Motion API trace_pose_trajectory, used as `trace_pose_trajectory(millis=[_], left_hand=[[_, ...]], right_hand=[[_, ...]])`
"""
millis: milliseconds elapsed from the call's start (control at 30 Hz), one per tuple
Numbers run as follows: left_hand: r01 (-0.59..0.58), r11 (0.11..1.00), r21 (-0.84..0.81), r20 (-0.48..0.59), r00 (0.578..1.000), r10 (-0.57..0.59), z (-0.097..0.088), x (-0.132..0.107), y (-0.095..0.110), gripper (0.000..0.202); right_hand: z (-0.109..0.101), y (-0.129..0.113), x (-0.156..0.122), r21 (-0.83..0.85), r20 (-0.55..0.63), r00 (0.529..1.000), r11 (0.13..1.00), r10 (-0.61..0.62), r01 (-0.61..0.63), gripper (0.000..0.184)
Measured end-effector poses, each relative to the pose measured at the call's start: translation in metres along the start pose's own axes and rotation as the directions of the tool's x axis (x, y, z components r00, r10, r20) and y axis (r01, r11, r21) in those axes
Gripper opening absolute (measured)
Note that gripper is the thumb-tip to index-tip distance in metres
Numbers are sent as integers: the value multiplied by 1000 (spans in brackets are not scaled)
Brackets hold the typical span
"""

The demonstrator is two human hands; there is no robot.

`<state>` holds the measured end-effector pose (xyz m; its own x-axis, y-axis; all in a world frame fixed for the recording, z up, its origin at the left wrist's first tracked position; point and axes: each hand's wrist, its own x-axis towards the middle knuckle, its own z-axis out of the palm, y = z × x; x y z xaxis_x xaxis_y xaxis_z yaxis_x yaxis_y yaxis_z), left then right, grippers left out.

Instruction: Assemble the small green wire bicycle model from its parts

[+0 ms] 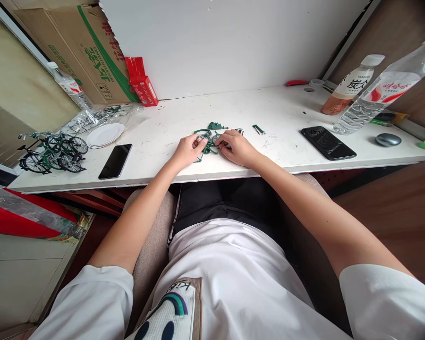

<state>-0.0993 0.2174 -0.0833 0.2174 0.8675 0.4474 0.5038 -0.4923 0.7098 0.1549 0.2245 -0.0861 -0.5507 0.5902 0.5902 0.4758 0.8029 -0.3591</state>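
Green bike frame [208, 143]: lies mid-desk near the front edge of the white desk [276, 113], right between both hands.
Left hand [187, 151]: fingertips pinch the frame's left end.
Right hand [236, 148]: fingers curl around its right end.
Loose green parts [215, 126]: just behind the hands.
Finished bikes [53, 152]: by the left edge, well apart.
Black phone [115, 161]: near the front edge, left of the left hand.

Bright, even light on white table [286, 113]; left hand [187, 150] & right hand [238, 147] cast only faint shadows on it. Sharp on green model parts [209, 140] mid-table. Glare on clear bottle [386, 89] at table's right end. Fisheye bend twd table's ends; dark under table.
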Motion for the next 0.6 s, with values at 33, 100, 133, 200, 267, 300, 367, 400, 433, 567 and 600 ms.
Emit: trace_pose_trajectory(millis=[33, 100, 133, 200, 267, 300, 367, 400, 433, 567, 600], left_hand=[[1, 1000, -1, 1, 1000, -1, 0, 0, 0, 47], [3, 1000, -1, 2, 1000, -3, 0, 0, -1, 46], [3, 1000, 0, 3, 1000, -3, 0, 0, -1, 46], [1, 1000, 3, 6, 1000, -1, 0, 0, -1, 45], [-2, 1000, 5, 7, 1000, 2, 0, 0, -1, 46], [-3, 1000, 4, 5, 1000, 3, 0, 0, -1, 46], [-4, 1000, 0, 1, 1000, 4, 0, 0, -1, 47], [-3, 1000, -3, 0, 1000, 3, 0, 0, -1, 48], [-3, 1000, -5, 0, 1000, 3, 0, 0, -1, 48], [0, 1000, -5, 4, 1000, 0, 0, 0, 1, 48], [2, 1000, -4, 4, 1000, -2, 0, 0, 2, 48]], right_hand=[[0, 0, 0, 2, 0, 1000, 1000, 1, -1, 20], [0, 0, 0, 5, 1, 1000, 1000, 3, -3, 20], [0, 0, 0, 6, 2, 1000, 1000, 3, -3, 20], [0, 0, 0, 6, 2, 1000, 1000, 0, 0, 20], [0, 0, 0, 7, 0, 1000, 1000, -2, 2, 20], [0, 0, 0, 7, 0, 1000, 1000, -2, 2, 20], [0, 0, 0, 9, 1, 1000, 1000, 2, -2, 21], [0, 0, 0, 10, 2, 1000, 1000, 4, -4, 21], [0, 0, 0, 11, 3, 1000, 1000, 6, -6, 21], [0, 0, 0, 8, 5, 1000, 1000, 7, -7, 21], [0, 0, 0, 6, 6, 1000, 1000, 7, -7, 21]])
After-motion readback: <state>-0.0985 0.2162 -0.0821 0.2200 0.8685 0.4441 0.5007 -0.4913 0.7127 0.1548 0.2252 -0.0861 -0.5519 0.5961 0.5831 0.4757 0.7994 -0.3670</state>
